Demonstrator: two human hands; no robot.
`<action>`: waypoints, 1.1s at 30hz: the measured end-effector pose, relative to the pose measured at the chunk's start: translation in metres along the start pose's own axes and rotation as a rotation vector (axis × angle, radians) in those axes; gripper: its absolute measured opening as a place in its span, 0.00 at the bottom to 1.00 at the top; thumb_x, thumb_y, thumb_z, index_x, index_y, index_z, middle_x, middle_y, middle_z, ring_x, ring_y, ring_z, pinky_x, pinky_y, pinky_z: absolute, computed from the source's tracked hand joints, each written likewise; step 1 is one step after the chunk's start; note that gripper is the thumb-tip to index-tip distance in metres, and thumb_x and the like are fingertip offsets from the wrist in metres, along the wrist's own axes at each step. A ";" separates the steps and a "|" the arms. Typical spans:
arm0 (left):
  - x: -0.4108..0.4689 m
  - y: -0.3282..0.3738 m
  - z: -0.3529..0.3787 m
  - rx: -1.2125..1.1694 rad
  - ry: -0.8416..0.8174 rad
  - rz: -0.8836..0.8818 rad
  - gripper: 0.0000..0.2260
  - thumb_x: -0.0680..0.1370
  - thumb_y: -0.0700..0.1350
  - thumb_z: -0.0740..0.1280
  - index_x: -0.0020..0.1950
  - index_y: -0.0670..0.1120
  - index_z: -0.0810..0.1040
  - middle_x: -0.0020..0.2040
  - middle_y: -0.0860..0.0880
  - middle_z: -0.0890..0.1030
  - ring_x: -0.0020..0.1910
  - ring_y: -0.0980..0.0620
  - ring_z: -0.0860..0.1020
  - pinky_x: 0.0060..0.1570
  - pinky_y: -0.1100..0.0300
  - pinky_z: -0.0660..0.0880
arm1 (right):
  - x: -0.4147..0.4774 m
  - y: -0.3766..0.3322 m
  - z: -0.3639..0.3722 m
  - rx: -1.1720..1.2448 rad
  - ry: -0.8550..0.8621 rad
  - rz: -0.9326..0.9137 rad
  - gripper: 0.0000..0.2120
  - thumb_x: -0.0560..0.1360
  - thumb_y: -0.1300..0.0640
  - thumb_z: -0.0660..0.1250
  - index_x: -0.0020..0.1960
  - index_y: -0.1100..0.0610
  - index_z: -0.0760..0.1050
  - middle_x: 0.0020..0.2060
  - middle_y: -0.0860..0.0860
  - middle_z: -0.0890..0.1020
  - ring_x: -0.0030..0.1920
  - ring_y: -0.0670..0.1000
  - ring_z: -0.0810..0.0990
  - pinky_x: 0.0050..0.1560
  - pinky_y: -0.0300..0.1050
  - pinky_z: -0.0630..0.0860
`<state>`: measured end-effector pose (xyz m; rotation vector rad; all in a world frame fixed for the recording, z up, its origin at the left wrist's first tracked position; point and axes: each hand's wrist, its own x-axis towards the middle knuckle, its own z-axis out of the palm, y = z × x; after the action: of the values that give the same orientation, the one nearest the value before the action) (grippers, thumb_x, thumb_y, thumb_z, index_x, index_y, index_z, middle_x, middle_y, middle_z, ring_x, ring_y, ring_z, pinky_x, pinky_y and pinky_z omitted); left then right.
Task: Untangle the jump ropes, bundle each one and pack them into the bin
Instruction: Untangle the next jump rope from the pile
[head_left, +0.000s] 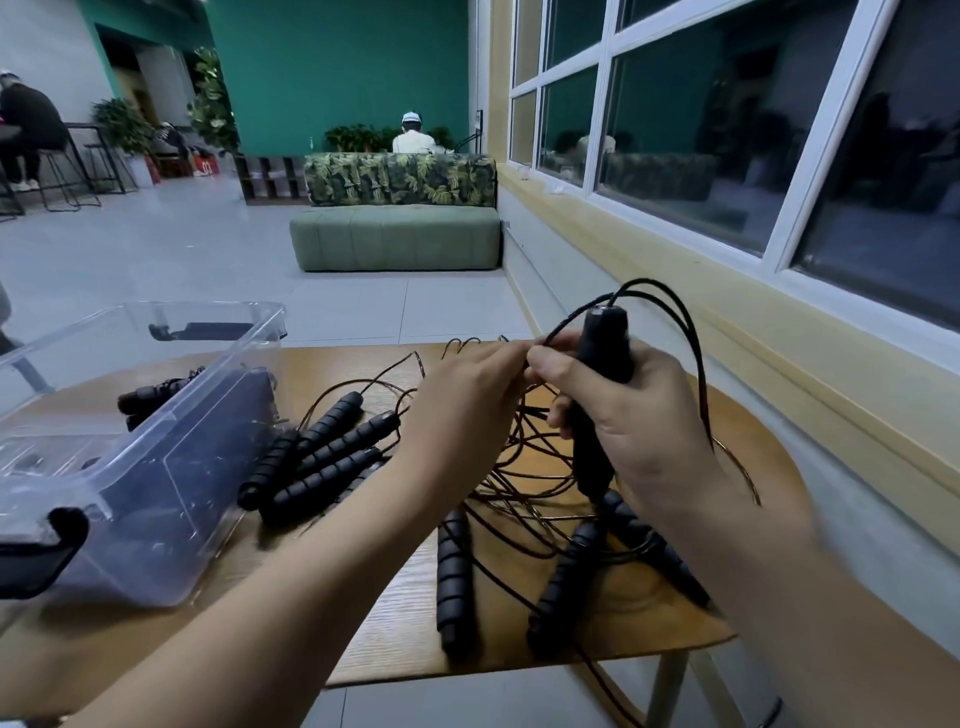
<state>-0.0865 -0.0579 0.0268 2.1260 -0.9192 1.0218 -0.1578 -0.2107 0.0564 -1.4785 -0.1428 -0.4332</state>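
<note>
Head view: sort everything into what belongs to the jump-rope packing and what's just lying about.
Belongs to the job: held jump rope; tangled jump ropes; bundled jump rope, already inside the bin; clear plastic bin; wooden table.

Just lying about: green sofa; potted plant; bar stools; windows.

The light is soft and even. The window (675, 130) is dark and shiny with reflections. Below it, the right arm (831, 597) looks blurry.

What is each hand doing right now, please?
The left hand pinches the black cord.
The right hand grips a black handle, held upright.
</note>
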 end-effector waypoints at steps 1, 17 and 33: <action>-0.001 0.002 0.001 -0.019 -0.003 0.000 0.05 0.84 0.40 0.67 0.54 0.50 0.78 0.40 0.56 0.76 0.37 0.53 0.69 0.36 0.58 0.62 | 0.000 0.002 0.002 -0.024 0.014 -0.007 0.05 0.77 0.59 0.78 0.52 0.57 0.86 0.42 0.63 0.86 0.32 0.54 0.81 0.37 0.49 0.78; -0.016 -0.021 0.026 -0.068 -0.191 -0.201 0.04 0.82 0.44 0.72 0.55 0.52 0.80 0.50 0.59 0.81 0.46 0.55 0.79 0.44 0.54 0.77 | 0.001 -0.014 -0.013 0.097 0.107 0.021 0.05 0.80 0.60 0.74 0.45 0.54 0.83 0.45 0.60 0.89 0.36 0.53 0.80 0.40 0.47 0.77; -0.014 -0.026 0.027 -0.068 -0.216 -0.245 0.03 0.80 0.53 0.74 0.50 0.55 0.85 0.46 0.59 0.80 0.43 0.58 0.78 0.43 0.55 0.77 | 0.016 -0.016 -0.030 0.188 0.246 0.041 0.05 0.79 0.57 0.76 0.51 0.56 0.80 0.44 0.55 0.89 0.32 0.49 0.78 0.37 0.42 0.77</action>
<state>-0.0613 -0.0583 -0.0041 2.2548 -0.7557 0.6398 -0.1536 -0.2438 0.0737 -1.2312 0.0414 -0.5496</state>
